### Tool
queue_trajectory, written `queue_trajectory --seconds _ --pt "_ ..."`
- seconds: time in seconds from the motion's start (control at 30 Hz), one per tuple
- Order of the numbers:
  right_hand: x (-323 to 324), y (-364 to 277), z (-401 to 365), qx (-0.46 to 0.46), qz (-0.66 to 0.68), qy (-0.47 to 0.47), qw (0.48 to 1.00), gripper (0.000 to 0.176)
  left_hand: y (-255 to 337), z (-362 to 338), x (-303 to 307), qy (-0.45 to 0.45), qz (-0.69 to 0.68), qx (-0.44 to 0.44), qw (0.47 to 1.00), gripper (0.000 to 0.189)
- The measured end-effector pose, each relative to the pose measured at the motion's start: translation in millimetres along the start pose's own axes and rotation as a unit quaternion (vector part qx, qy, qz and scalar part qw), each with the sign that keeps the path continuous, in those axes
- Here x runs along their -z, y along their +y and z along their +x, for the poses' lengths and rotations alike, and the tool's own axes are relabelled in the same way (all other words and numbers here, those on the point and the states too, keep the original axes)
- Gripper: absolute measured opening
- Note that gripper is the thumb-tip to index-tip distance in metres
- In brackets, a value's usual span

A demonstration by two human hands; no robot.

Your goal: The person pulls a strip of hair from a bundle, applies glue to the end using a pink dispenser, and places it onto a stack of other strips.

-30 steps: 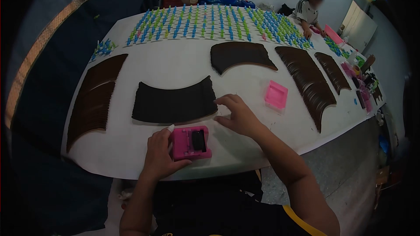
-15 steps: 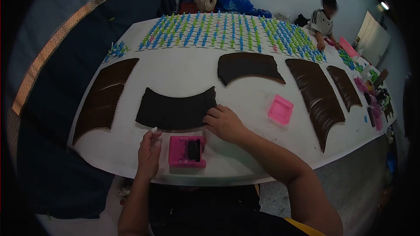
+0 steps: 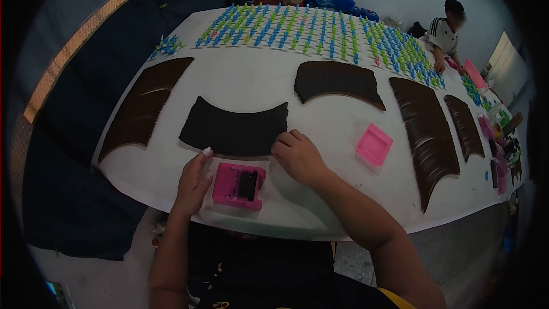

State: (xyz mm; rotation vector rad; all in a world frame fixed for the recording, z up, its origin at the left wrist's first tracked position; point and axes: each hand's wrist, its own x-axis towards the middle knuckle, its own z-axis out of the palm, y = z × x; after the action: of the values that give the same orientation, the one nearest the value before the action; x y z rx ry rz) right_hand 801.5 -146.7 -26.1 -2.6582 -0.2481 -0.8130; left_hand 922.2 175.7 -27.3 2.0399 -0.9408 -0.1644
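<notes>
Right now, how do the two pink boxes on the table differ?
The near pink box, beside the left hand, holds a dark piece; the far pink box looks empty. The near one is oblong; the far one is squarer and lies alone, untouched. Both are pink and shallow.

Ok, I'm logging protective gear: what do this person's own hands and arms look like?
Both forearms are bare, with no gloves, watch or rings visible. The left hand has a white covering on one fingertip; the right hand has none.
</notes>
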Motion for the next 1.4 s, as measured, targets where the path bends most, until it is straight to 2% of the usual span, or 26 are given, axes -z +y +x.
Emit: queue_trajectory --seconds 0.13,0.23,0.3,0.43,0.5,0.53,0.6,0.63,0.7,0.73,0.8,0.83,0.9,0.93,1.0,1.03,1.1,1.2,1.33,1.4 --pt "3.2 0.5 -0.6 0.008 -0.005 0.026 1.000 0.010 -0.1 1.0 -1.6 0.002 0.031 -0.013 0.999 0.064" --pt "5.0 -1.8 0.2 0.004 -0.026 0.019 0.999 0.012 -4.5 -0.3 -2.0 0.011 -0.008 -0.009 1.000 0.064" --pt "6.5 -4.7 2.8 -0.005 -0.033 0.003 0.999 0.013 -5.2 2.4 0.1 0.013 -0.095 0.002 0.995 0.062" --pt "18.6 -16.8 11.2 -0.002 -0.054 0.007 0.998 0.010 10.8 9.8 17.0 0.009 -0.107 -0.020 0.994 0.060" --pt "28.4 -26.6 15.9 -0.024 -0.050 0.003 0.998 0.012 31.7 19.2 28.1 0.008 0.052 -0.142 0.988 0.060" --pt "35.7 -36.6 20.3 -0.024 -0.052 -0.001 0.998 0.012 44.0 27.0 30.7 0.008 0.048 -0.141 0.989 0.060" --pt "53.5 -63.3 30.9 -0.013 -0.044 0.001 0.999 0.013 69.3 43.2 33.5 0.061 0.101 -0.247 0.962 0.051" --pt "60.3 -75.1 35.5 -0.013 -0.045 -0.004 0.999 0.013 78.5 49.2 36.9 0.062 0.097 -0.244 0.963 0.051" --pt "71.3 -94.9 42.9 -0.010 -0.018 0.026 0.999 0.015 92.7 58.2 42.9 -0.026 0.068 -0.216 0.974 0.029" --pt "75.1 -102.2 43.9 -0.011 -0.020 0.022 0.999 0.015 97.3 59.6 43.9 -0.026 0.064 -0.215 0.974 0.029" --pt "80.7 -111.5 40.6 -0.068 0.022 0.024 0.997 0.015 103.7 61.3 45.9 -0.009 0.128 -0.287 0.949 0.013" --pt "80.5 -113.0 36.9 -0.069 0.020 0.019 0.997 0.015 105.3 62.0 49.7 -0.009 0.123 -0.284 0.951 0.013" --pt "80.6 -115.2 28.3 -0.145 0.103 -0.019 0.984 0.033 109.3 62.1 59.4 -0.044 0.236 -0.340 0.909 0.011" --pt "79.0 -115.2 21.4 -0.145 0.103 -0.025 0.984 0.033 110.0 60.9 63.9 -0.043 0.233 -0.336 0.912 0.011" --pt "70.0 -110.8 4.4 -0.170 0.163 -0.067 0.969 0.078 110.7 58.9 74.6 -0.035 0.258 -0.369 0.892 0.009" --pt "59.7 -104.7 -7.2 -0.166 0.163 -0.070 0.970 0.078 111.1 58.4 80.9 -0.031 0.259 -0.366 0.893 0.009" --pt "39.7 -96.5 -27.3 -0.159 0.136 -0.151 0.966 0.115 111.0 56.4 90.8 -0.028 0.245 -0.369 0.896 0.009" --pt "25.1 -97.9 -26.3 -0.175 0.087 -0.184 0.963 0.122 110.5 55.7 96.9 -0.036 0.238 -0.356 0.903 0.010" --pt "23.1 -106.0 -12.7 -0.203 0.138 -0.193 0.950 0.120 110.7 52.4 93.8 -0.033 0.225 -0.364 0.903 0.011" --pt "19.0 -108.1 -9.1 -0.189 0.088 -0.192 0.959 0.117 109.1 52.6 91.8 -0.045 0.235 -0.356 0.903 0.012"
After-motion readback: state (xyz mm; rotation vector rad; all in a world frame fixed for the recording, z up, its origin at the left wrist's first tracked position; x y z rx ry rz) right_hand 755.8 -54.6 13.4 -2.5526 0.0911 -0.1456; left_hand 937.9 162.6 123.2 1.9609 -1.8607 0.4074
